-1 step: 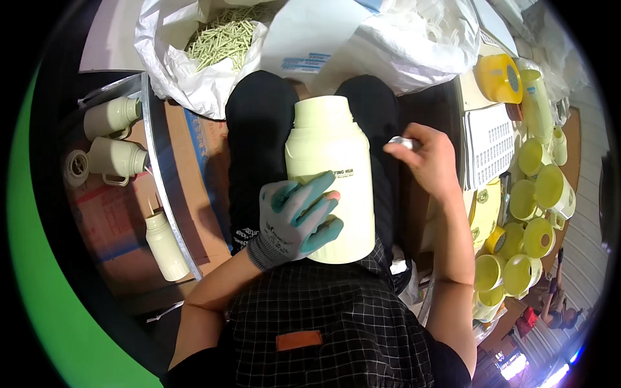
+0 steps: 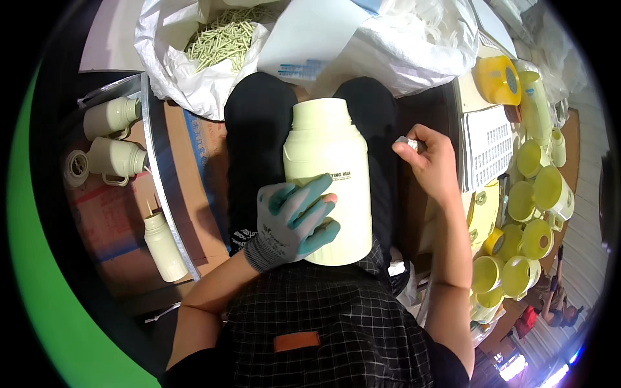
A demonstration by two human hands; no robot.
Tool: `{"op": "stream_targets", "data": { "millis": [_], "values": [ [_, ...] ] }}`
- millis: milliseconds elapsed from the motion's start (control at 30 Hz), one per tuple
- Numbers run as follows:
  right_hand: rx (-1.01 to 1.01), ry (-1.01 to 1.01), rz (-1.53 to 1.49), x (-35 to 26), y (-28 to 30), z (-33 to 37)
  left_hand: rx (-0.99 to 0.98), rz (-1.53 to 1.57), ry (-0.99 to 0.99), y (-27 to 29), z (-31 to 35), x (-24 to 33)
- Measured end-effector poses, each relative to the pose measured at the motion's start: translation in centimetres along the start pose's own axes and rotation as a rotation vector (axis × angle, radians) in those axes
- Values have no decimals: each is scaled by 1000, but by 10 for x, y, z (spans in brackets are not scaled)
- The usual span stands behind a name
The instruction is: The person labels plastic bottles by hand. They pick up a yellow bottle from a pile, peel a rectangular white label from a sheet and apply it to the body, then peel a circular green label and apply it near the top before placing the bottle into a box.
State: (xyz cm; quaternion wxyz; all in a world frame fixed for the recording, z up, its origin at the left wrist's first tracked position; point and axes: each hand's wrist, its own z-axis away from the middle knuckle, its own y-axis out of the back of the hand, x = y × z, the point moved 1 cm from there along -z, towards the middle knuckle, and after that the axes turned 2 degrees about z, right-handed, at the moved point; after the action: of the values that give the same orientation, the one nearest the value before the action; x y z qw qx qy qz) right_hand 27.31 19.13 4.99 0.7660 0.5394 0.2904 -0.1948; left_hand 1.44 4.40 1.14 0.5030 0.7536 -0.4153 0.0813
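A pale yellow thermos jug body (image 2: pixel 331 152) lies across my lap, its open-looking neck pointing away from me. Small dark print marks its upper side. My left hand (image 2: pixel 292 216), in a grey and teal glove with one fingertip bare, grips the jug's lower left side, fingers bent over the surface below the print. My bare right hand (image 2: pixel 428 158) is apart from the jug, to its right. Thumb and fingers there pinch a small white and grey piece (image 2: pixel 412 143), mostly hidden, its kind unclear.
A white sack (image 2: pixel 174 71) of thin pale green sticks (image 2: pixel 223 42) stands far left; another sack (image 2: pixel 420 45) holds translucent plastic. Jug bodies (image 2: pixel 165 249) lie in a metal-edged box at left. At right are a printed sheet (image 2: pixel 488 147), yellow cups (image 2: pixel 555 187) and a person (image 2: pixel 559 313).
My right hand has shifted slightly right, and the piece in it shows a darker side. My left hand stays on the jug.
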Motion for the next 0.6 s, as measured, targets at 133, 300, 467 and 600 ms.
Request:
{"op": "stream_targets", "data": {
  "millis": [133, 300, 467, 600],
  "values": [
    [-57, 1, -157, -33, -32, 15, 13, -65, -255, 16, -33, -15],
    [193, 159, -577, -13, -86, 42, 35, 392, 371, 35, -109, -55],
    [-76, 242, -866, -51, -59, 100, -316, 1011, 549, 46, -128, -110],
    [272, 138, -804, 17, -34, 136, -355, 740, 666, 14, -102, -161]
  ]
}}
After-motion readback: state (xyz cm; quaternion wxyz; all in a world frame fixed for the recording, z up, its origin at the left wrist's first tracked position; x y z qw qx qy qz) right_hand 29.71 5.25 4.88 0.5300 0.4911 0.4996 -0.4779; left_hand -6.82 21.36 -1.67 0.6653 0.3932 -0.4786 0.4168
